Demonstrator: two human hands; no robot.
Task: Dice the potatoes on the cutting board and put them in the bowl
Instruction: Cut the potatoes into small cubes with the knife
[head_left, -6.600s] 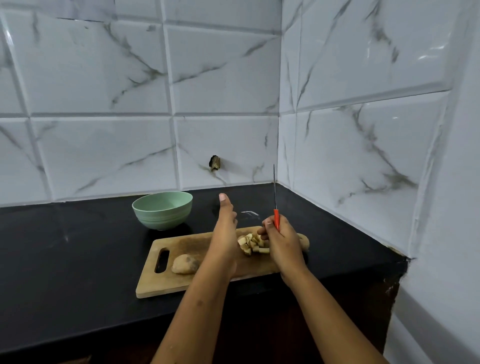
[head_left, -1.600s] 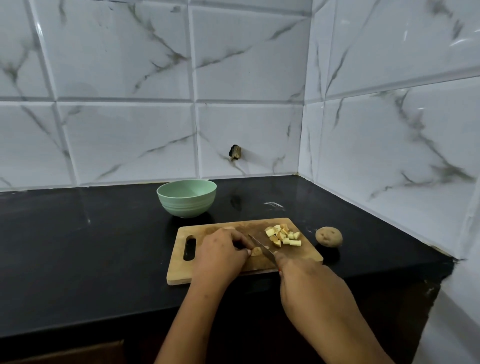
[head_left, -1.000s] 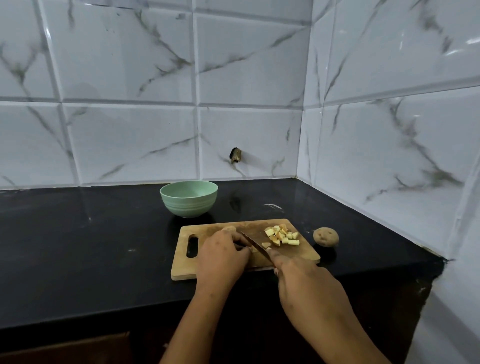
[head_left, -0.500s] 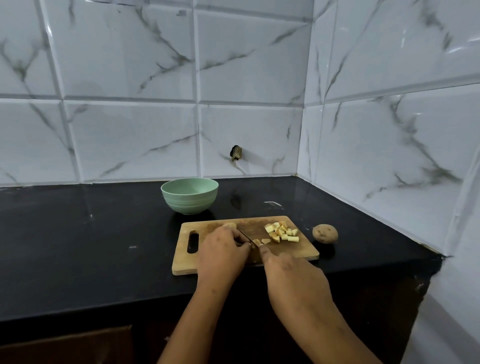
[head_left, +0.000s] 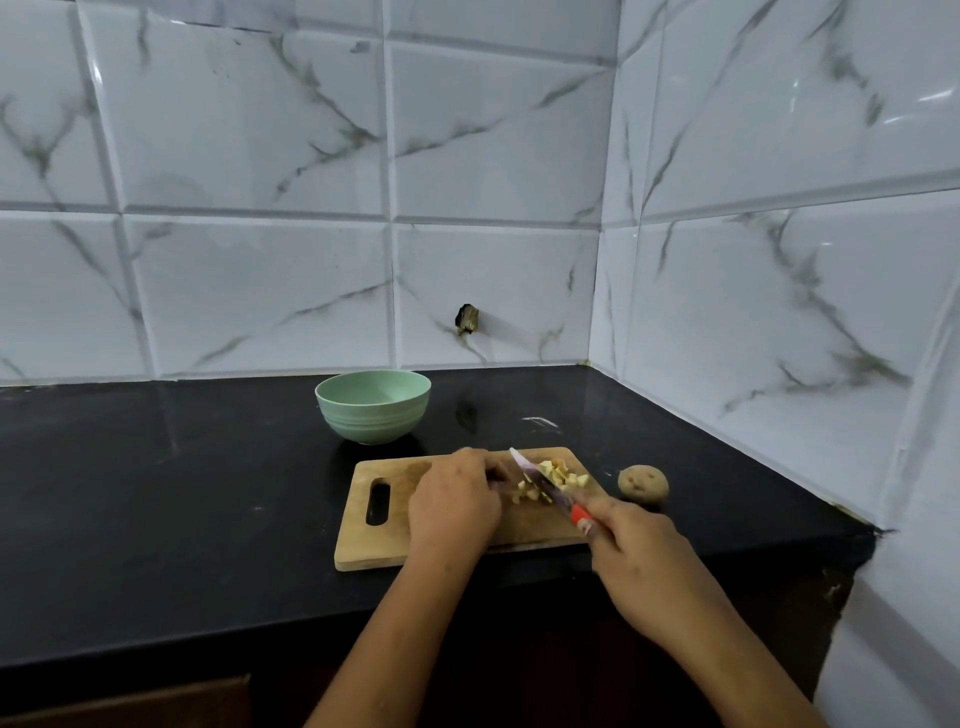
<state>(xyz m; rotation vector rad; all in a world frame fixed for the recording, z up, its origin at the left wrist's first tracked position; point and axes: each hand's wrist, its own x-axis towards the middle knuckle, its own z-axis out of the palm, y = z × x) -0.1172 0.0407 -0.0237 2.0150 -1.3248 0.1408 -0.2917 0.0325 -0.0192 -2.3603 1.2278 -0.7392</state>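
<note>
Observed from my remote station, head view only.

1. Left hand (head_left: 454, 506): palm down on the cutting board (head_left: 530, 527), knuckles up, fingers bent downward at the far side. Whatever lies under the fingers is hidden. I cannot tell whether it holds anything.

2. Right hand (head_left: 641, 564): fingers curled round the red handle of the knife (head_left: 545, 486), firm grip. The blade runs away from this hand, slanting toward the left hand's fingertips. The blade is blurred, and I cannot tell whether its edge meets the board.

3. Diced potato pieces (head_left: 563, 474): a loose pile on the board just beyond the blade, ahead of the right hand. A few smaller bits lie on the near side of the blade, just beside the left hand's fingers.

4. Whole potato (head_left: 642, 483): unpeeled, on the black countertop (head_left: 156, 493), off the board, just ahead of the right hand and to its outer side.

5. Bowl (head_left: 373, 405): green, upright on the countertop, beyond the left hand and slightly to its outer side, apart from the board.

6. Tiled wall (head_left: 493, 156): well beyond both hands, turning a corner on the right-hand side.
</note>
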